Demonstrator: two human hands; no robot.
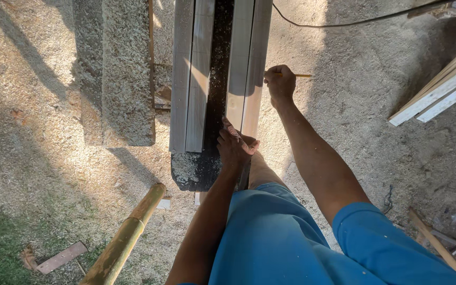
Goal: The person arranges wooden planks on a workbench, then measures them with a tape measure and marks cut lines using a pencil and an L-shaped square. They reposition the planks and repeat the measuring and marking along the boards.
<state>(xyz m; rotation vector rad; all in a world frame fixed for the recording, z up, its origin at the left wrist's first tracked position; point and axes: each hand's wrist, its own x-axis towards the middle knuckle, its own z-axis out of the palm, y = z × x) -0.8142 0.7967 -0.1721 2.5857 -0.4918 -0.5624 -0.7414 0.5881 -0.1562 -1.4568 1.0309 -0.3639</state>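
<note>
Two pairs of long grey wooden boards [191,79] lie lengthwise on a dark, sawdust-speckled bench [199,169], with a dark gap between the pairs. My left hand [234,145] presses down on the near end of the right pair of boards [249,58], fingers spread. My right hand [279,82] is closed around a yellow pencil [299,75] and rests against the outer right edge of those boards, further from me. Blue clothing fills the bottom of the view.
A thick slab coated in sawdust [114,68] lies left of the bench. A bamboo pole [127,235] leans at lower left. A black cable [344,22] runs across the top. White slats [444,87] are stacked at right, with wood scraps [439,245] at lower right.
</note>
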